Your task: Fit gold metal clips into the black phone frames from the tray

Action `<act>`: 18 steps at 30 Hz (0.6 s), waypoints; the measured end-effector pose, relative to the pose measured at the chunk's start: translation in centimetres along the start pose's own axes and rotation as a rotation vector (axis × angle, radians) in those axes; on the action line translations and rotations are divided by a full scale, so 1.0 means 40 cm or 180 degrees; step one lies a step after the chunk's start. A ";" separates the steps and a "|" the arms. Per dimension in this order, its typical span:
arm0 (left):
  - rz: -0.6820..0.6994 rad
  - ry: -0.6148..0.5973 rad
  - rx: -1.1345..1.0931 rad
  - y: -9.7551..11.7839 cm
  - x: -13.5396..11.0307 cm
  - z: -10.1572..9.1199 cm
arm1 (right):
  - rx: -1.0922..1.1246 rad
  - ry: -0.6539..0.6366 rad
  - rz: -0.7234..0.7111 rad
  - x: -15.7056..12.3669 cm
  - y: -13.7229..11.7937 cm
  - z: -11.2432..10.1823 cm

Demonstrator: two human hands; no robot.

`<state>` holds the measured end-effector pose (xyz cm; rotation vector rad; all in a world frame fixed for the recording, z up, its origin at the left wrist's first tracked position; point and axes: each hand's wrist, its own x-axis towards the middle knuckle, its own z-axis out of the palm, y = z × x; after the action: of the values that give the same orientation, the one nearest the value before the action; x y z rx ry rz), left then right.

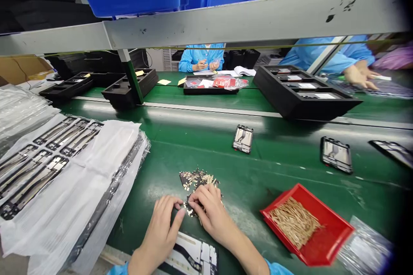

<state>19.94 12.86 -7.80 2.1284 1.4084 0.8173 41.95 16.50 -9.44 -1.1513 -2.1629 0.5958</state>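
Observation:
My left hand [163, 227] and my right hand [208, 210] meet low in the middle of the green belt [264, 172]. Their fingertips pinch together over a small dark flex strip with gold contacts [189, 211]. A loose pile of the same small gold-and-black parts [196, 178] lies just beyond the fingers. Under my wrists, at the near edge, rests a phone frame [195, 258] with black and white sections.
A red tray of thin gold strips [305, 225] sits to the right. Bagged trays of phone frames [54, 163] fill the left. Metal frames [242, 139] [335, 154] lie on the belt. Black foam trays [303, 92] stand beyond, where other people in blue sleeves [201, 58] work.

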 end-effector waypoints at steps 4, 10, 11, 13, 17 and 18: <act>0.0064 0.0169 -0.0004 0.008 0.054 0.042 | 0.0434 0.0033 0.0051 -0.004 -0.023 -0.017; 0.0050 0.0634 0.0045 -0.019 0.066 0.046 | 0.0581 -0.0018 0.0284 -0.004 -0.020 -0.021; 0.0010 0.0728 0.0050 -0.023 0.066 0.042 | 0.0541 0.0004 0.0350 -0.003 -0.018 -0.023; -0.0052 0.0855 0.0059 -0.028 0.066 0.036 | 0.0551 0.0078 0.0471 -0.005 -0.016 -0.027; -0.0060 0.0924 0.0039 -0.027 0.068 0.037 | 0.1109 0.0100 0.0550 -0.010 -0.023 -0.029; -0.0052 0.0930 0.0022 -0.027 0.067 0.039 | 0.1257 0.0111 0.0547 -0.011 -0.025 -0.028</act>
<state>21.12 15.67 -9.01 2.0617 1.5696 1.1557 42.35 15.71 -8.16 -1.1205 -1.8183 1.0181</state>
